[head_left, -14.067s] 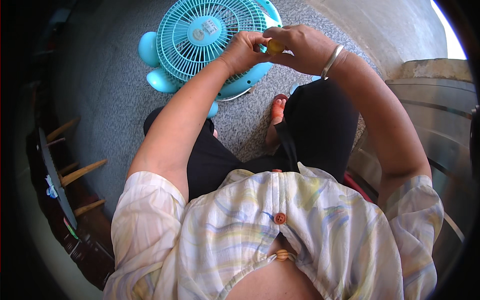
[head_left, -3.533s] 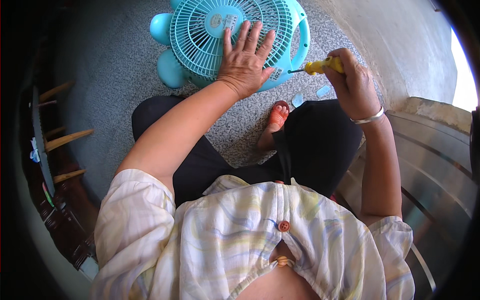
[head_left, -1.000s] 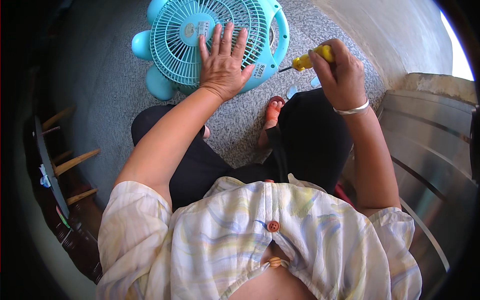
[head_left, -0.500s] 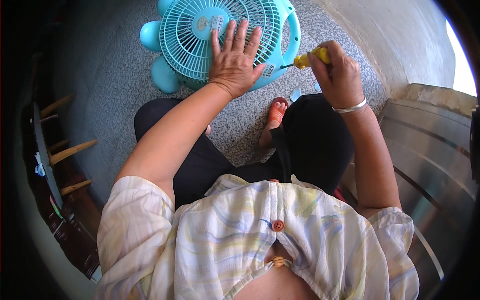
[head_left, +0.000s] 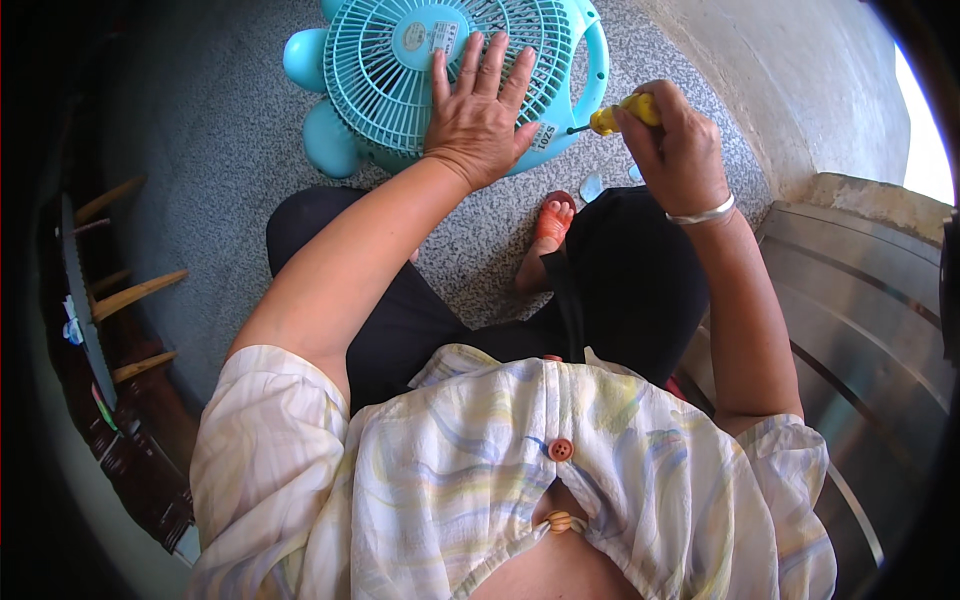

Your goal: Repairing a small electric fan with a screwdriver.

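A turquoise plastic fan (head_left: 385, 112) with a round slatted grille, rounded feet and a curved handle lies on the speckled floor in front of me. Flat on its grille and lower rim rests my left hand (head_left: 478, 115), open with the fingers spread. My right hand (head_left: 680, 145), a silver bangle at its wrist, is closed around the yellow handle of a screwdriver (head_left: 608, 120). The dark shaft points left, its tip at the fan's casing near the base of the handle. Whether the tip sits in a screw is too small to tell.
Two small pale blue pieces (head_left: 591, 186) lie on the floor near my sandalled foot (head_left: 552, 222). A slatted metal bench (head_left: 850, 290) and a pale wall (head_left: 800, 80) stand at the right. Wooden legs of furniture (head_left: 140, 295) jut in at the left.
The fan has shifted slightly up and to the right in view, and my left hand has moved with it. My right hand and the screwdriver stay almost in place.
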### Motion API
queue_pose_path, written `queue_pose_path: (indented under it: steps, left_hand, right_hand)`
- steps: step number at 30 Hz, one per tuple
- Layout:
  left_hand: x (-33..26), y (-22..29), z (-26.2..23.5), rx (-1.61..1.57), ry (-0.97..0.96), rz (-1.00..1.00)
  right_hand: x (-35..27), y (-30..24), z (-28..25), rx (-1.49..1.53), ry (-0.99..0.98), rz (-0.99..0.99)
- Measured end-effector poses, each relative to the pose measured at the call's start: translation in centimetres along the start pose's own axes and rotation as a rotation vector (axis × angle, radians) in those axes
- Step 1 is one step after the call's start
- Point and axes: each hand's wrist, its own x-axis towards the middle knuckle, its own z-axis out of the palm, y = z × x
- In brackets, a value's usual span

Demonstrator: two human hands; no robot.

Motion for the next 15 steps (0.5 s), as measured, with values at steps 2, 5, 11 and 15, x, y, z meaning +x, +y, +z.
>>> queue_pose_path:
  steps: [2,5,11,15]
  left_hand:
    - [-0.02,-0.01,-0.07,0.0,-0.001,-0.002]
    - [0.0,-0.01,-0.05,0.002,-0.006,-0.003]
    - [0.0,-0.09,0.04,-0.001,0.003,0.0]
    - [0.08,0.01,-0.02,0.001,0.003,0.001]
  right_hand:
    - [-0.01,-0.14,-0.06,0.002,0.006,0.022]
    - [0.03,-0.33,-0.11,0.009,0.005,0.012]
    - [0.12,-0.44,-0.17,0.016,-0.005,0.02]
    - [0.09,-0.25,-0.16,0.008,-0.004,0.013]
